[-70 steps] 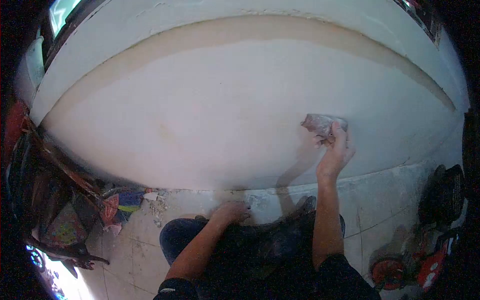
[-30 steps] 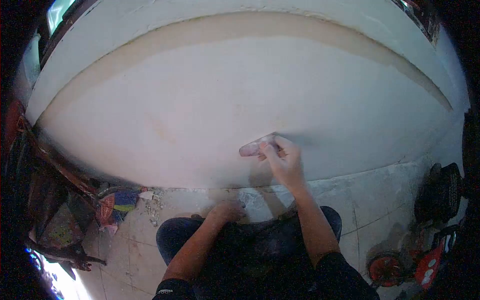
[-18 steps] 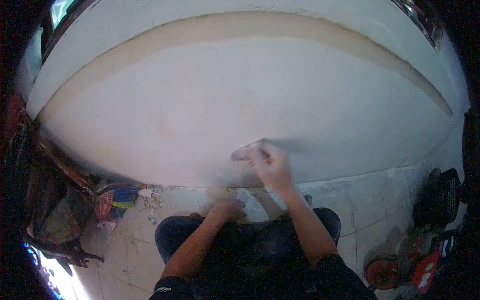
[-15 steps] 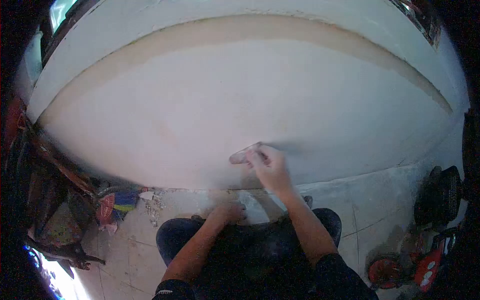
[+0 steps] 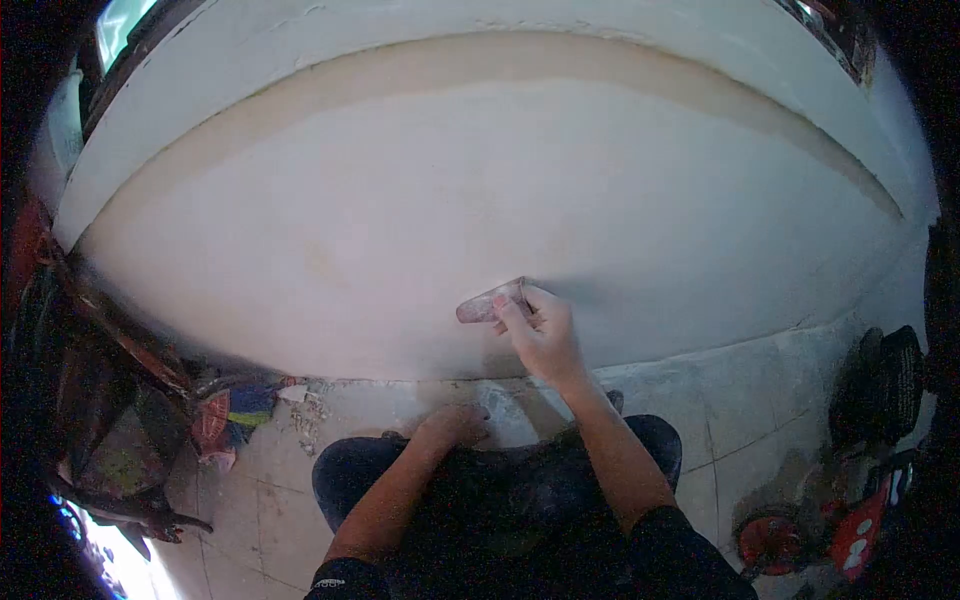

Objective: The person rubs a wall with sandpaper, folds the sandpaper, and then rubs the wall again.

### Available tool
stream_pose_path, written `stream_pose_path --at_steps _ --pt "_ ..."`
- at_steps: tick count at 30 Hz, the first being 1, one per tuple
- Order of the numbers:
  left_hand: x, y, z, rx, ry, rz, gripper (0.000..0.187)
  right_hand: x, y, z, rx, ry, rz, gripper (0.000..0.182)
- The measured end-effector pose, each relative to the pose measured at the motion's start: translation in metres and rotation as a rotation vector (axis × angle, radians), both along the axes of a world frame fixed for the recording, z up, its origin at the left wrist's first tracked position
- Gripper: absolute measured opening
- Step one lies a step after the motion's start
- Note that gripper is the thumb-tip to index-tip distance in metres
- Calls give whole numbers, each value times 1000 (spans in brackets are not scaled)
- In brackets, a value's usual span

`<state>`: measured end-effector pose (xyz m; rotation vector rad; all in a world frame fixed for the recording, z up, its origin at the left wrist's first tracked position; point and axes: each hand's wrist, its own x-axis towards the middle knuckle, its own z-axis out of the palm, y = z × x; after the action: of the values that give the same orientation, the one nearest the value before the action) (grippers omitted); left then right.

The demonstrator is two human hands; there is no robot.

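Observation:
My right hand (image 5: pixel 542 335) pinches a folded piece of sandpaper (image 5: pixel 482 303), brownish and dusted with white powder. The sandpaper lies against the lower middle of the smooth white wall (image 5: pixel 430 200), its longer end pointing left. Below and to the left, my left hand (image 5: pixel 458 425) is low between my knees, close to the foot of the wall. Its fingers are blurred and partly hidden, and I see no object in it.
A ledge (image 5: pixel 500 14) juts out along the top of the wall. Crumpled wrappers (image 5: pixel 225 415) and crumbs lie on the tiled floor (image 5: pixel 725 440) at left, beside dark clutter (image 5: pixel 120 420). At right stand a black object (image 5: pixel 880 390) and a red round container (image 5: pixel 770 543).
My right hand and the sandpaper stay at nearly the same spot on the wall, with only a slight shift. The left hand has barely moved.

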<state>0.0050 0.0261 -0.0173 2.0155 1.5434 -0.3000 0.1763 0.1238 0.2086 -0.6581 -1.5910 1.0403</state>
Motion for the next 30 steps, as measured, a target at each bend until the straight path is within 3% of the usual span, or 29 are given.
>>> stream_pose_path --at_steps 2,6,9,10,12,14,17,20,22,26,28,30 --pt "-4 3 4 -11 2 -28 42 -1 -5 17 13 -61 43 18" --pt "-4 -2 7 19 -22 -13 39 32 -1 42 -130 280 -411 22" --pt "6 -4 56 -77 31 51 36 42 0 60 74 401 -396 20" --pt "4 -4 51 -75 32 53 36 39 -1 56 76 401 -394 20" --pt "-1 -5 32 9 -11 0 36 23 -6 41 -84 230 -221 19" --pt "-1 -5 15 12 9 -21 36 0 -12 24 -65 42 -90 17" --pt "1 -4 31 1 49 -84 36 -11 -8 10 -58 -101 109 18" --pt "1 -4 45 -32 44 -64 37 6 -3 20 -139 1 20 19" --pt "3 -6 47 -48 15 9 37 28 -4 43 -78 329 -219 20" --pt "5 -4 30 -35 3 69 38 34 0 42 54 347 -319 21" --pt "4 -1 15 19 20 25 38 19 -4 27 -51 46 -100 21" --pt "4 1 10 -56 -3 -11 38 4 2 2 1 -96 3 22"
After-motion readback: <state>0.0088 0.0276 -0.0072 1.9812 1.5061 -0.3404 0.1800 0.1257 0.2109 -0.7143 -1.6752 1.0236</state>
